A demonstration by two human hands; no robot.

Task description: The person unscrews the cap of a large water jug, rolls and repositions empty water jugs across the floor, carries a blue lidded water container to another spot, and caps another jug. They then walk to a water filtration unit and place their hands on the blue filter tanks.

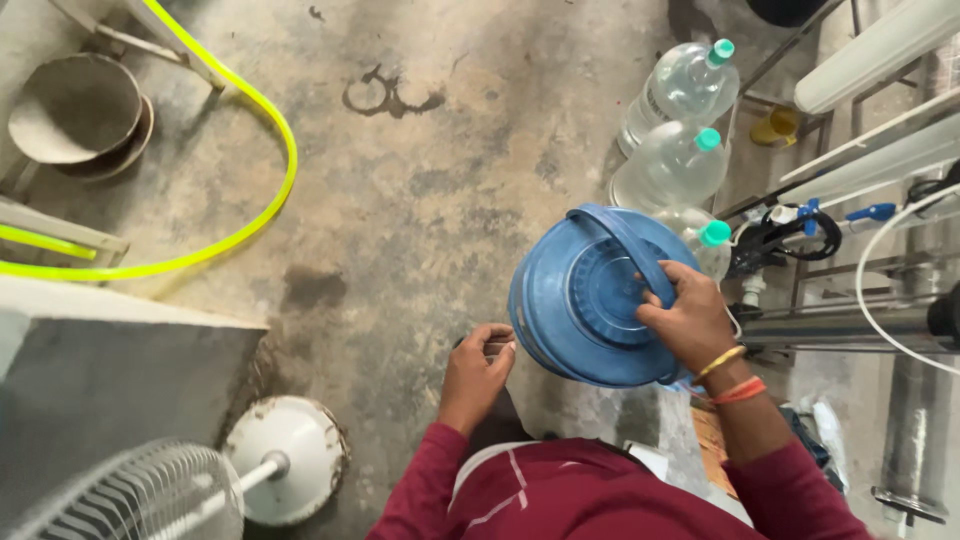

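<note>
My right hand [688, 320] grips the handle of a blue plastic water container [585, 300], held up with its round base facing me. Bangles and a red thread circle that wrist. My left hand [478, 372] hovers just left of the container with its fingers curled around something small that I cannot make out. Both arms wear maroon sleeves. Behind the blue container stand three clear water bottles [672, 165] with teal caps, lined up toward the far right.
A yellow-green hose [270, 120] curves over the stained concrete floor. A white pedestal fan [285, 458] stands at the lower left beside a grey block [100, 390]. Round metal bowls [75, 110] sit top left. Pipes and valves [860, 215] fill the right side.
</note>
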